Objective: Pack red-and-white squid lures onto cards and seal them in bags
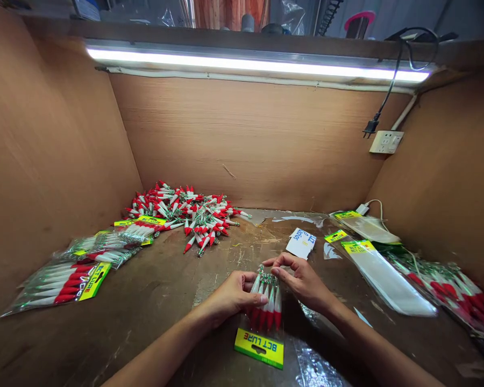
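A clear plastic bag of red-and-white fishing lures [271,306] lies in front of me, its yellow-green "BCT LURE" header card [259,348] turned toward me and upside down. The lures sit side by side inside, red ends by the card and green-and-silver ends away. My left hand [242,293] is closed on the bag's left side, thumb lying over the lures. At the far end, my right hand [294,274] pinches with thumb and forefinger by the silvery tips. Whether those fingertips hold the bag's edge or a lure's end is hard to see.
Loose lures [197,215] are heaped at the back left. Filled bags [64,282] lie along the left. On the right are flat carded bags [387,274] and more lures [452,285]. A white card piece [301,243] lies mid-table. A plug [371,126] dangles near the socket [386,142].
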Motion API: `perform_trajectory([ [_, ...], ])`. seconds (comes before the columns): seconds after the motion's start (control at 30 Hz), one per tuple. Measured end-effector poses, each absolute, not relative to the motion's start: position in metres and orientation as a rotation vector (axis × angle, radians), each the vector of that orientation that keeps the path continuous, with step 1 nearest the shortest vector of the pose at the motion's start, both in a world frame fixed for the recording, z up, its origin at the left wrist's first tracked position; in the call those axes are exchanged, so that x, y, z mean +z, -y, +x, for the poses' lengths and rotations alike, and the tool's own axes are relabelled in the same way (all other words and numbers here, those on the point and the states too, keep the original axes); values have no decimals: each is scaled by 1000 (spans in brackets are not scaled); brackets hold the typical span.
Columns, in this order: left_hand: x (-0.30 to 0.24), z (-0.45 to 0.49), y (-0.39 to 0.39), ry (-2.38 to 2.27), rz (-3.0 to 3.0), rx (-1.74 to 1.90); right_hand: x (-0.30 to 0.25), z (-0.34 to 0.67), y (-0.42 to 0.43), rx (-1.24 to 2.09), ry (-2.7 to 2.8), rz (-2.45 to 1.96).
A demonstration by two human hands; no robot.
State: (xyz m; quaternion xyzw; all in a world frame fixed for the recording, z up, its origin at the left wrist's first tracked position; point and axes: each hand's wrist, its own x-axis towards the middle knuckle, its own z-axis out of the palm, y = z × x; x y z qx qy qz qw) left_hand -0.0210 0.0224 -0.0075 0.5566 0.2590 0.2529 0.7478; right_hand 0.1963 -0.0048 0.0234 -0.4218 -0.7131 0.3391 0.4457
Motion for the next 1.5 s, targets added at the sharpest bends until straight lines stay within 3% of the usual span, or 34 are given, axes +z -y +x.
perform_trajectory([
  [0.27, -10, -15, -25, -506, 1334, 647, 28, 194, 11, 612, 1855, -1061],
  [0.5, 14, -9, -16, -518, 1574, 875, 48, 194, 28, 85, 2160, -903],
  [0.7, 16, -7, -14, -468, 1550, 855, 47, 193, 30, 35, 2194, -888],
  [0.93, -4, -15, -18, -702, 1580, 579, 47, 192, 31, 20, 2183, -855],
  [1.13, -2, -10, -22, -702, 1516, 748, 43, 195, 26, -14, 1802, -1017],
  [1.23, -1, -14, -29, -778, 1507, 888, 33, 195, 18, 162, 1572, -1152],
  [1.4, -2, -19, -34, -821, 1552, 1002, 4, 178, 4, 915, 1588, -1139],
  [1.5, -4, -17, -34, -793, 1550, 999, -6, 170, 0, 1028, 1532, -1080],
])
